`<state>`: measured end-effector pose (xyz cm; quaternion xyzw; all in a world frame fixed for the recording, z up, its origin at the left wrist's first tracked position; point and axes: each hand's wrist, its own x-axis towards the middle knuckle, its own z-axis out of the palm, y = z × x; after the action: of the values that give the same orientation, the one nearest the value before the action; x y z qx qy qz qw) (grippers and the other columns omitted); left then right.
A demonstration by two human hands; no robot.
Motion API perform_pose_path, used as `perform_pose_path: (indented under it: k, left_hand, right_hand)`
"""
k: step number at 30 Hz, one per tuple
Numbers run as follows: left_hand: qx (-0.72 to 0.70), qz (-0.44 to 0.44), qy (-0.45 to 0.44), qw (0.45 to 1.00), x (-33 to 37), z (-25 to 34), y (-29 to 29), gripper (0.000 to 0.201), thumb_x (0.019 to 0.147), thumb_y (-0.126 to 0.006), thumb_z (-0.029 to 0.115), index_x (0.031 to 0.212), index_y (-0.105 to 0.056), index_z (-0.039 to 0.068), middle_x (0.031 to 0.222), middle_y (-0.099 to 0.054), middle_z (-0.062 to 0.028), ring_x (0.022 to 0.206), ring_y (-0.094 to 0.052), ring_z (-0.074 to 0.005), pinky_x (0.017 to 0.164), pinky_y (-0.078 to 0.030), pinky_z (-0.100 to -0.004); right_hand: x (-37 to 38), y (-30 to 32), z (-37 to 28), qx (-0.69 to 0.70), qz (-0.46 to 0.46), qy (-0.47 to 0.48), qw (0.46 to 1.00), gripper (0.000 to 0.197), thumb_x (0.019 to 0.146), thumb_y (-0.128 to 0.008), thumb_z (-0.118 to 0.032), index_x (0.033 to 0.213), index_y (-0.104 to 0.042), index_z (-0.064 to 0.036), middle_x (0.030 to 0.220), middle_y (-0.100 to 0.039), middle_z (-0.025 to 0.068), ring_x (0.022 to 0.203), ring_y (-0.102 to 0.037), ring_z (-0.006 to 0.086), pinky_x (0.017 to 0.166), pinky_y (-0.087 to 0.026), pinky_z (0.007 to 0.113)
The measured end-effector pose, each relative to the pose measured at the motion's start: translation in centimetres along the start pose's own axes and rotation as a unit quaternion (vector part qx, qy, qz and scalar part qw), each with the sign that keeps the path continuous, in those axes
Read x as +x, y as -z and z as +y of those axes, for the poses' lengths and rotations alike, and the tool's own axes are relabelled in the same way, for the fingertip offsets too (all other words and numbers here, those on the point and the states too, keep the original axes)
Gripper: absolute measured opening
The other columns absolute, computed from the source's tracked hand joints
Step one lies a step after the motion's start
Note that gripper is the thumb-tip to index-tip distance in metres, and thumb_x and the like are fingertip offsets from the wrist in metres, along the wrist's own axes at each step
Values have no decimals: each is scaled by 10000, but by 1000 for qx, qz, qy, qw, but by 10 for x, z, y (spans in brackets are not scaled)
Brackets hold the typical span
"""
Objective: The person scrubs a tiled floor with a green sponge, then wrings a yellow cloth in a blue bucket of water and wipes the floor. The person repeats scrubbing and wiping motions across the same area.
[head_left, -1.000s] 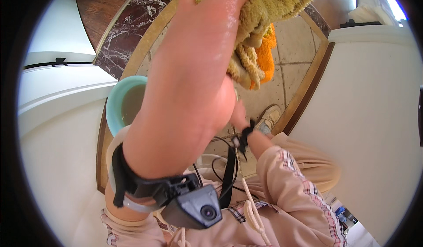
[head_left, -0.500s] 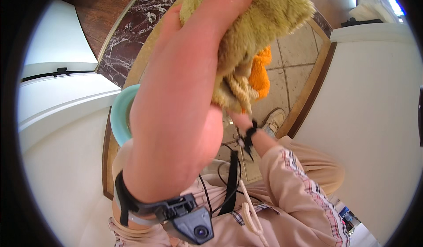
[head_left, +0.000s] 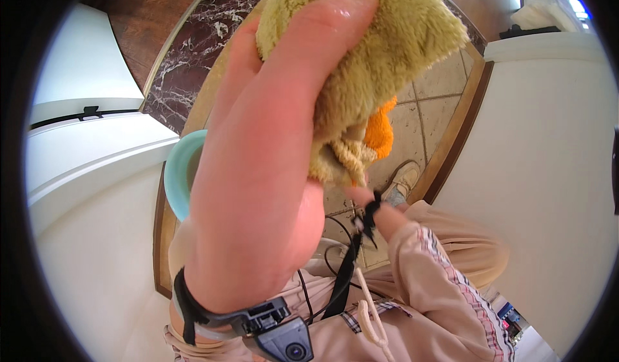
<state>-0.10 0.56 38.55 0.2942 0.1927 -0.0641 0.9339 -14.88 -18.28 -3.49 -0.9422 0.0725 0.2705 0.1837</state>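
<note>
My left hand (head_left: 277, 104) is raised close to the view, closed on a fuzzy yellow-green cloth (head_left: 393, 39) with its thumb pressed over the top. Below the cloth's bunched lower part hangs a twisted beige, cord-like piece. Behind it shows part of a fluffy orange cloth (head_left: 380, 133). Only the wrist side of my right hand (head_left: 362, 196) is visible, just under the yellow-green cloth. Its fingers are hidden, so what it holds cannot be made out.
A turquoise basin (head_left: 175, 171) stands on the left, partly behind my arm. White cabinet-like panels (head_left: 97, 175) (head_left: 548, 136) flank both sides. Beneath are floor tiles (head_left: 438, 110), a dark marble strip (head_left: 193, 52) and my shoe (head_left: 405, 176). Black cables (head_left: 308, 291) hang before my lap.
The yellow-green cloth and my left hand have shifted slightly down, covering more of the orange cloth. My right wrist has moved a little down and right.
</note>
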Motion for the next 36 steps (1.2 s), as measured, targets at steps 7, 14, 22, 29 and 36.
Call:
perform_pose_path:
  k: [7,14,22,29,36]
  left_hand:
    - [76,-24,-40,996,6,-24,-13,382,972,-608,231,1271,-582,-5,1226,-652,-107,1144,-627,-220,1006,-497,-363]
    - [70,0,-4,998,13,-5,7,408,980,-598,236,1310,-562,-1,1267,-634,-98,1198,-597,-211,1035,-472,-355]
    - [61,-40,8,997,11,-11,5,405,980,-600,244,1304,-566,4,1266,-635,-98,1192,-602,-210,1039,-469,-360]
    - [64,-55,12,996,11,-14,3,392,972,-614,245,1281,-581,7,1246,-647,-93,1166,-615,-207,1025,-479,-356]
    - [68,-34,-11,997,-7,1,10,378,965,-628,246,1259,-596,10,1225,-659,-87,1140,-629,-204,1010,-488,-351]
  right_hand:
    - [82,-1,16,-104,102,-16,989,789,812,-695,-132,1492,-301,-197,1007,-555,240,834,-640,402,709,-545,468]
    - [13,3,16,58,43,37,997,793,794,-683,-76,1487,-315,-189,1094,-542,257,966,-612,437,803,-529,495]
    - [48,8,14,2,68,44,997,776,803,-695,-74,1476,-333,-207,1102,-549,252,912,-647,403,752,-555,457]
    - [-12,-5,28,87,130,48,987,799,772,-700,-78,1473,-343,-213,1090,-543,257,950,-611,433,773,-531,494]
    - [-44,-22,18,37,56,72,995,735,818,-640,-32,1471,-357,-213,1087,-527,253,917,-609,426,768,-524,509]
